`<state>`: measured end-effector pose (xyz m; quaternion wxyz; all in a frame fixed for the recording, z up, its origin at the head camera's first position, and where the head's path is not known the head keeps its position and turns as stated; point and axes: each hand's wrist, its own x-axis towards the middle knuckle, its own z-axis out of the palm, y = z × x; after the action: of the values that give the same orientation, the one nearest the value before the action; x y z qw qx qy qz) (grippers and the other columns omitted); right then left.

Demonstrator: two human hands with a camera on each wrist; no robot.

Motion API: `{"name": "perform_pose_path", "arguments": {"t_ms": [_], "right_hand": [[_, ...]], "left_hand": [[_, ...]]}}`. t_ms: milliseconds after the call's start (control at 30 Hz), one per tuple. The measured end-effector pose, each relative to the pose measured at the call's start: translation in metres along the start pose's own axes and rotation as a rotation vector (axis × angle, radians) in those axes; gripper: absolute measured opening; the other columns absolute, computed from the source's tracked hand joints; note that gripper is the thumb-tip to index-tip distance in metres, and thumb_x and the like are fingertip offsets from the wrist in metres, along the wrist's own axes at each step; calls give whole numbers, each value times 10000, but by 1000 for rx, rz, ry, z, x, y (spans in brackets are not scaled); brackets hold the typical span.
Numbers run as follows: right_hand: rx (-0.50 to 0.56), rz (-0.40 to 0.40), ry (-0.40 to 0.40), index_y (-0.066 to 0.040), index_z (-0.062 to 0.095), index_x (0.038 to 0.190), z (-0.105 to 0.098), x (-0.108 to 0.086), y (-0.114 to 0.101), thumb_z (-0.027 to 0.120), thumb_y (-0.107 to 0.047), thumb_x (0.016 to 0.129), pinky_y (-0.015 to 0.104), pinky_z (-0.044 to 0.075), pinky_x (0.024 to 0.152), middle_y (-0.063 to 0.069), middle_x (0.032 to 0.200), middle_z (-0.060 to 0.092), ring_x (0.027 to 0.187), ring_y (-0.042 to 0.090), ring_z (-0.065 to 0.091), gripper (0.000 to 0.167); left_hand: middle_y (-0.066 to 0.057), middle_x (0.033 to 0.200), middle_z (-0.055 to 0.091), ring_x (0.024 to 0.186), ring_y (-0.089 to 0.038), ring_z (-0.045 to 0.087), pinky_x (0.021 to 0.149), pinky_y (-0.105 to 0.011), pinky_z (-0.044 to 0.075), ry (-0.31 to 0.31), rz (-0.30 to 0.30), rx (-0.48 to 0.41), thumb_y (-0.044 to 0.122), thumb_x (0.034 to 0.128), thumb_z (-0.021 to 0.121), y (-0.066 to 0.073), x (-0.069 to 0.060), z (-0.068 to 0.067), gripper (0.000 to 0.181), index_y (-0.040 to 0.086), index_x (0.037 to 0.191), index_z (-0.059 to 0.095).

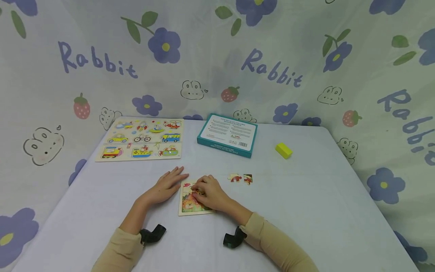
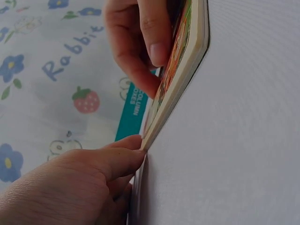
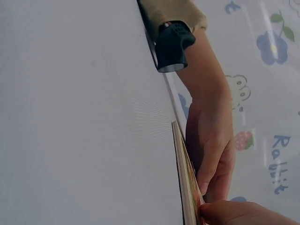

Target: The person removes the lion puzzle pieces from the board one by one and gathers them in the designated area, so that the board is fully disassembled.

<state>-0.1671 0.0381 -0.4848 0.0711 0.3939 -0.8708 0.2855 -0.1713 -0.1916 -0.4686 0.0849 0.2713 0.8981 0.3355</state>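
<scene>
A small square wooden jigsaw puzzle (image 1: 185,209) with a colourful picture and a pale frame lies flat on the table. My left hand (image 1: 166,187) rests at its left edge, fingers extended, with the thumb by the frame in the left wrist view. Over the puzzle's right part, my right hand (image 1: 211,193) has its thumb and fingers bent down onto the picture. Whether a piece sits between those fingertips is hidden. Two loose puzzle pieces lie to the right of that hand, one pale and red (image 1: 235,177), the other darker (image 1: 248,179).
At the back left lies a wooden vehicle puzzle board (image 1: 142,139). A teal and white box (image 1: 227,134) stands at the back middle, with a yellow block (image 1: 283,150) to its right. A white cloth (image 1: 306,211) covers the table, and a printed curtain (image 1: 210,49) hangs behind.
</scene>
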Motion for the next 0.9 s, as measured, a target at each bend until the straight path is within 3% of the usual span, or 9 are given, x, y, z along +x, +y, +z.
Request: {"name": "perform_pose_path", "arguments": {"t_ms": [433, 900], "right_hand": [[69, 135, 44, -158, 700, 920, 3, 5, -7, 695, -235, 821, 207, 371, 697, -43, 924, 612, 814, 87, 465, 125], [70, 168, 79, -164, 696, 863, 4, 5, -9, 706, -229, 810, 206, 367, 680, -77, 860, 621, 800, 72, 484, 85]], "left_hand": [[-188, 1475, 233, 1361, -370, 128, 1062, -551, 67, 19, 22, 11, 75, 942, 470, -1, 0, 1, 397, 51, 1338, 463], [-158, 1487, 221, 1372, -341, 114, 1075, -525, 60, -1, -3, 11, 86, 940, 480, 0, 1, 0, 406, 73, 1346, 460]]}}
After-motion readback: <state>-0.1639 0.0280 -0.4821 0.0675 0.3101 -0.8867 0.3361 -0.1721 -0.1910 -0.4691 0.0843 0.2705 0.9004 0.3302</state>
